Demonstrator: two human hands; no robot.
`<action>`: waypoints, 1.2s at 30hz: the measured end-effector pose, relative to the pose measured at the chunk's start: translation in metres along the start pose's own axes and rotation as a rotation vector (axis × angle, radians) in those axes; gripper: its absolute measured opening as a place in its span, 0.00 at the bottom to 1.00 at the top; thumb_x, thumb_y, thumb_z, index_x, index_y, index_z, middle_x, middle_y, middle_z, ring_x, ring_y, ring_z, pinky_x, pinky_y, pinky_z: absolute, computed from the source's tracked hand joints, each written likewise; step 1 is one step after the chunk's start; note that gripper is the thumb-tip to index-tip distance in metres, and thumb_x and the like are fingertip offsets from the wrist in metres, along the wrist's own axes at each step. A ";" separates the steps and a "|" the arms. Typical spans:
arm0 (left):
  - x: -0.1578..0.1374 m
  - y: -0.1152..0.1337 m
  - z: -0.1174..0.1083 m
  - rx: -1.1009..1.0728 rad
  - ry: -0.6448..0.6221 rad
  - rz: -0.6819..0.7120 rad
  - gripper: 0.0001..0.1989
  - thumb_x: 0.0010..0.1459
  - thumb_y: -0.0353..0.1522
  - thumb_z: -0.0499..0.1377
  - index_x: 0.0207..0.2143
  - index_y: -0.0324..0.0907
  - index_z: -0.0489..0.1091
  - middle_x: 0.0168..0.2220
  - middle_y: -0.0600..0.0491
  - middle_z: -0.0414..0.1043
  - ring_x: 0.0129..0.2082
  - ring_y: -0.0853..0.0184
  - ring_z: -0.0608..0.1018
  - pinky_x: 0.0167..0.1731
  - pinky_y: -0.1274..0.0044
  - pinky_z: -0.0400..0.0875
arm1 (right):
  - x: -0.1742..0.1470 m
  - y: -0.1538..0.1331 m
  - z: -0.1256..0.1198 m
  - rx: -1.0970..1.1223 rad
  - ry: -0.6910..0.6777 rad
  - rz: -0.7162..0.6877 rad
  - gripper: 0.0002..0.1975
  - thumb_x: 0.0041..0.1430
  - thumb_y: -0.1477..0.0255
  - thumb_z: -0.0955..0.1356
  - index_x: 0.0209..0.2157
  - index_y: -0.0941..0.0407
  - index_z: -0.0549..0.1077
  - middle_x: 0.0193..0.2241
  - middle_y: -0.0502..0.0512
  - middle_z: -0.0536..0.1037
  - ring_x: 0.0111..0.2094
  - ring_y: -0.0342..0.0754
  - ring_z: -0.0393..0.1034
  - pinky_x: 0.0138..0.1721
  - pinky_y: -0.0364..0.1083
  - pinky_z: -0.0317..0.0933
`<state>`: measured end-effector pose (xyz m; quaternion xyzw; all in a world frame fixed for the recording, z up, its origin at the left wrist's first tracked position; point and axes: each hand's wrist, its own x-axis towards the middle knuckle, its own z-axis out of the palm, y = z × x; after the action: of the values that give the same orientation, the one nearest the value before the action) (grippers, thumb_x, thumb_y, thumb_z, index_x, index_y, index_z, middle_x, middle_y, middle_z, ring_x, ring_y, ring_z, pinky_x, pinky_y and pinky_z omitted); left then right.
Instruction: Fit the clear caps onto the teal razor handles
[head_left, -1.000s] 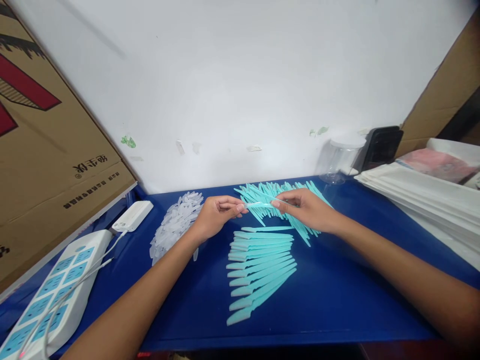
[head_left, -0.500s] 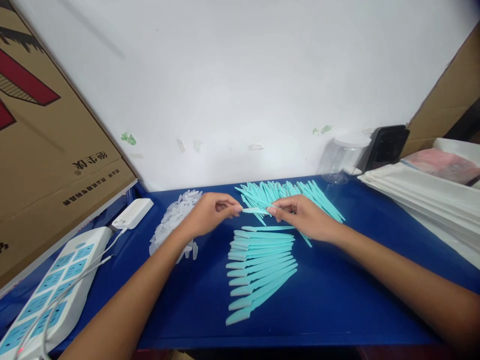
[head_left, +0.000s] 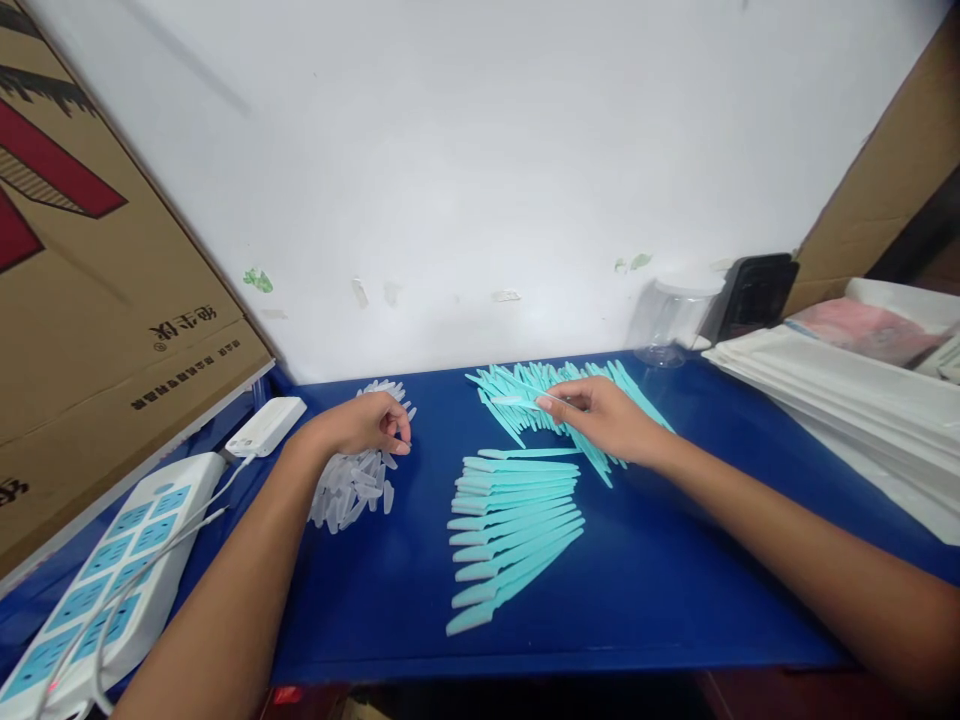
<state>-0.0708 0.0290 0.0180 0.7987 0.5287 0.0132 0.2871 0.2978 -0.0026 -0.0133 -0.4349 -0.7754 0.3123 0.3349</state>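
Note:
My right hand (head_left: 592, 410) pinches a turquoise eyebrow razor (head_left: 516, 401) between thumb and fingers, its pale end pointing left. A second razor slants up-left from the same fingertips; whether it is held too I cannot tell. Behind and beneath that hand lies a heap of similar razors (head_left: 630, 385). My left hand (head_left: 382, 425) is at the right side of a pile of clear plastic blade caps (head_left: 352, 490), with fingers curled toward the thumb. Anything in its fingertips is too small to make out. Between the hands and the front edge, several razors (head_left: 517, 530) lie fanned in a row.
A white power strip (head_left: 169, 560) with cables and a small white box (head_left: 266, 426) are on the left, beside a cardboard box (head_left: 112, 300). A clear jar (head_left: 671, 325), a black object (head_left: 757, 295) and white trays (head_left: 810, 380) stand on the right of the blue tabletop (head_left: 675, 580).
My left hand has left the razor and moved left to the caps. My right hand stays near its place, still holding the razor. The view has shifted slightly.

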 end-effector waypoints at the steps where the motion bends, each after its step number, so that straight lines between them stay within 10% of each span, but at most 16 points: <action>1: 0.002 0.003 0.002 0.001 0.035 0.020 0.14 0.47 0.45 0.70 0.29 0.43 0.80 0.24 0.53 0.74 0.25 0.65 0.73 0.25 0.76 0.61 | 0.000 0.000 0.000 0.004 -0.010 -0.001 0.27 0.64 0.47 0.65 0.24 0.56 0.70 0.22 0.47 0.63 0.24 0.43 0.54 0.28 0.45 0.50; 15: 0.017 0.057 0.037 -0.537 0.352 0.293 0.17 0.62 0.43 0.64 0.43 0.38 0.77 0.34 0.49 0.78 0.29 0.69 0.77 0.32 0.76 0.74 | -0.003 -0.005 0.001 0.097 -0.176 0.087 0.28 0.62 0.45 0.66 0.25 0.56 0.74 0.23 0.51 0.69 0.23 0.42 0.54 0.25 0.45 0.49; 36: 0.022 0.054 0.043 -0.567 0.503 0.298 0.17 0.61 0.44 0.65 0.34 0.37 0.81 0.33 0.46 0.83 0.29 0.67 0.80 0.31 0.78 0.73 | -0.004 -0.011 -0.001 0.126 -0.235 0.071 0.25 0.63 0.50 0.68 0.23 0.56 0.71 0.21 0.48 0.68 0.21 0.40 0.50 0.24 0.45 0.46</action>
<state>-0.0018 0.0141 0.0015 0.7278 0.4362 0.3947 0.3526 0.2949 -0.0103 -0.0048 -0.4006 -0.7723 0.4207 0.2571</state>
